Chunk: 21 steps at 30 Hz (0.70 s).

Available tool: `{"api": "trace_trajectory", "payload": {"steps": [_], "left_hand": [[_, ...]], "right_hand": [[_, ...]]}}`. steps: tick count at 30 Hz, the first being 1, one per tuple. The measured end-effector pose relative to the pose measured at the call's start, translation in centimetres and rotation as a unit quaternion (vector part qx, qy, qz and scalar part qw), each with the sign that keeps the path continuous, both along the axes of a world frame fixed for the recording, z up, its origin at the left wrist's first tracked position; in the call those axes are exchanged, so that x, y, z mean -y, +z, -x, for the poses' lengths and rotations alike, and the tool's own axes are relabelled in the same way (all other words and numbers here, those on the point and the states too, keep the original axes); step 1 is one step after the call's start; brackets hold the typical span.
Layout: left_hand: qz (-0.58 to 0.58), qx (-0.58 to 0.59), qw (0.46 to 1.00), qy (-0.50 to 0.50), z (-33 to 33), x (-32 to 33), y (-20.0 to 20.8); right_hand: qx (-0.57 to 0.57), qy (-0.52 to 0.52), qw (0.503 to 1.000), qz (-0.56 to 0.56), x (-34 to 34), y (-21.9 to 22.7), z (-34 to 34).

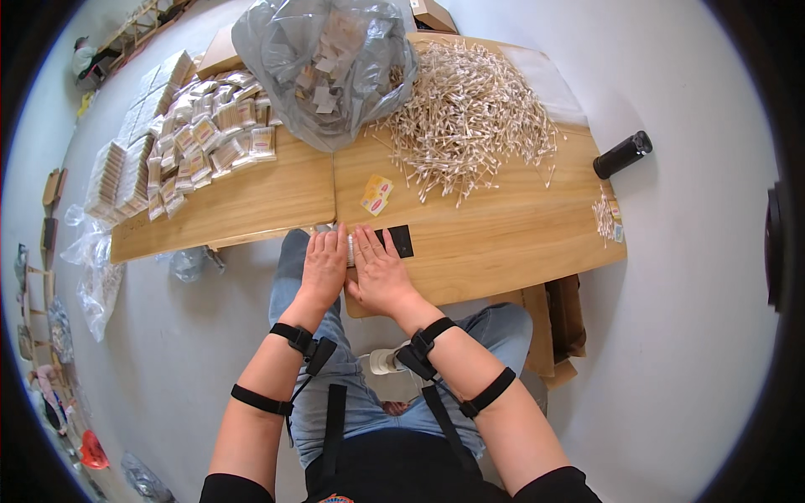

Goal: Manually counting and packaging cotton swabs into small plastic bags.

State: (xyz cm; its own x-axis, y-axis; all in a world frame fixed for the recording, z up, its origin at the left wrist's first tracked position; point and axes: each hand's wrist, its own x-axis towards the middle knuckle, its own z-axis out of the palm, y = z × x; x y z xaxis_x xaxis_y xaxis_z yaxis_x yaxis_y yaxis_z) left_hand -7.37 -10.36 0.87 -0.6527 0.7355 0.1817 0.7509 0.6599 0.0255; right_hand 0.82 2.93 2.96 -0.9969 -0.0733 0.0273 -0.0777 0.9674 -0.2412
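A small bunch of white cotton swabs (350, 249) shows in the narrow gap between my two hands, at the near edge of the wooden table (268, 189). My left hand (324, 267) presses against its left side, fingers straight and close together. From the other side my right hand (379, 272) presses in, fingers stretched forward, thumb toward the left hand. Most of the bunch is hidden by the hands, and I cannot tell if it is wrapped. Beside the right fingers lies a flat black rectangle (402, 241). Yellow and white printed cards (376, 194) lie just beyond.
A large heap of loose cotton swabs (470, 117) covers the far right. A grey plastic bag (323, 75) holds small packets or cards. Packed swab bags (205, 138) and stacked packs (117, 180) fill the left. A black cylinder (622, 155) stands near the right edge.
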Motion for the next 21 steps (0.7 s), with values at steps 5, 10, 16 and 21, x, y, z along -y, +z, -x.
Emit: {"api": "trace_trajectory", "payload": {"steps": [5, 10, 16, 21], "left_hand": [[-0.015, 0.038, 0.999, -0.001, 0.0, 0.2, 1.5], [0.005, 0.061, 0.998, 0.012, 0.4, 0.9, 1.8], [-0.09, 0.131, 0.987, 0.018, -0.8, 0.4, 6.0], [-0.473, 0.193, 0.86, -0.01, -2.0, 4.6, 13.8]], "right_hand": [[-0.006, 0.024, 1.0, -0.007, -1.6, -0.4, -0.4], [-0.02, -0.013, 1.0, 0.0, -1.3, -0.6, -0.5], [-0.028, -0.03, 0.999, -0.01, -1.7, -0.7, -0.8], [-0.031, -0.017, 0.999, 0.009, -1.2, -0.3, -0.4]]}}
